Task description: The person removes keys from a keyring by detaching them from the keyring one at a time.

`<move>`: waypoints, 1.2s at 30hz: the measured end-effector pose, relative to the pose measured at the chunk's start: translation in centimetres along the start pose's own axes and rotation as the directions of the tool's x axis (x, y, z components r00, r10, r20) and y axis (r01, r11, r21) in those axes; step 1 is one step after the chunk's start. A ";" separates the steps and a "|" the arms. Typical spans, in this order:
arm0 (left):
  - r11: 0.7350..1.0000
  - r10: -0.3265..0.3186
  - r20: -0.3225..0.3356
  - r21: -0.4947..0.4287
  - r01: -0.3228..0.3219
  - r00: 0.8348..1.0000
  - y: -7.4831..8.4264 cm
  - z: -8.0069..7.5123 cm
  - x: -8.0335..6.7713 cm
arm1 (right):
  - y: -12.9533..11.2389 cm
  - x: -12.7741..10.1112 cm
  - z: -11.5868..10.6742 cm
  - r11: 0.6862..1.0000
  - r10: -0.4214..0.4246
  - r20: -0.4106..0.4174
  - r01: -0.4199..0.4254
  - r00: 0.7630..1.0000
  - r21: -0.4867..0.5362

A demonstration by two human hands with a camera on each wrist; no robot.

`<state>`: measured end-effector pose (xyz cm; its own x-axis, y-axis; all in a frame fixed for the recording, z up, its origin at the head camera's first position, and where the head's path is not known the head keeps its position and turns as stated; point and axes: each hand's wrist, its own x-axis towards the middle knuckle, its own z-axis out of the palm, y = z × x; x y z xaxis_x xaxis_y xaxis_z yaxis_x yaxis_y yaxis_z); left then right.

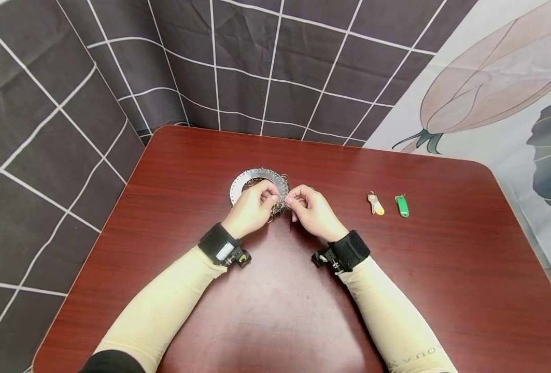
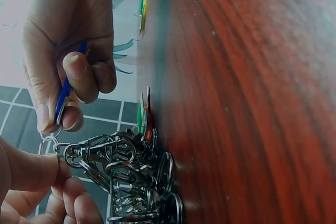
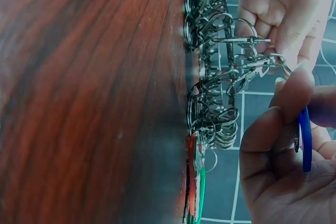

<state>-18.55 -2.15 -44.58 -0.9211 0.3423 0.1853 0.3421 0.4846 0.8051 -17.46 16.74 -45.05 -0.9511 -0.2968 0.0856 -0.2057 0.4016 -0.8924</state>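
A silver ring-shaped key rack (image 1: 238,189), hung around with metal snap clips (image 2: 100,150) and split rings (image 3: 212,19), lies on the table under my hands. My left hand (image 1: 253,208) pinches the end of one clip between thumb and finger at the rack's right side. Just right of it, my right hand (image 1: 316,213) grips a blue key tag (image 3: 306,140), its thumb and finger at the tag's small ring (image 2: 48,139). That ring meets the clip end between the fingertips; whether it is hooked through, I cannot tell. A key beside the blue tag is mostly hidden.
To the right on the brown table (image 1: 466,248) lie a key with a yellow tag (image 1: 379,210) and a green tag (image 1: 402,206). A red tag (image 3: 192,174) and another green tag (image 3: 201,195) show by the rack. A dark gridded cloth (image 1: 256,62) hangs behind.
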 end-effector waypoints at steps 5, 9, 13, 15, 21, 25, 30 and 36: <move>0.999 0.018 0.010 -0.041 -0.018 1.000 0.0 0.1 0.1 | 0.3 0.0 0.0 1.000 0.004 -0.010 -0.004 1.000 -0.016; 0.998 0.044 0.002 -0.053 -0.044 0.999 -0.2 0.2 0.2 | 0.2 0.0 -0.1 1.000 0.001 -0.024 -0.002 1.000 -0.018; 0.994 0.088 -0.011 -0.057 -0.089 0.996 -0.3 0.3 0.2 | 0.1 -0.1 -0.1 1.000 -0.003 -0.044 0.002 0.999 -0.024; 0.992 0.116 -0.016 -0.049 -0.117 0.993 -0.3 0.3 0.2 | 0.2 0.0 -0.1 1.000 0.000 -0.050 -0.001 0.999 -0.028; 0.989 0.147 -0.021 -0.018 -0.148 0.989 -0.4 0.4 0.2 | 0.3 0.0 -0.2 0.999 -0.004 -0.067 0.002 0.998 -0.038; 0.994 0.105 -0.003 -0.021 -0.105 0.994 -0.1 0.4 0.2 | 0.3 0.0 -0.2 1.000 0.000 -0.077 -0.001 0.997 -0.019; 0.998 0.064 0.064 -0.032 -0.062 0.996 0.0 0.4 0.2 | 0.3 0.1 -0.2 1.000 0.022 -0.092 -0.021 0.995 0.011; 0.996 0.067 0.057 -0.066 -0.063 0.996 -0.2 0.5 0.1 | 0.0 0.0 0.0 0.999 0.019 -0.075 -0.017 0.997 0.032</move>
<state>-18.65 -1.76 -44.99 -0.8839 0.4195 0.2065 0.3868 0.4079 0.8270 -17.47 16.73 -45.04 -0.9694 -0.2236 0.1012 -0.1821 0.3784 -0.9076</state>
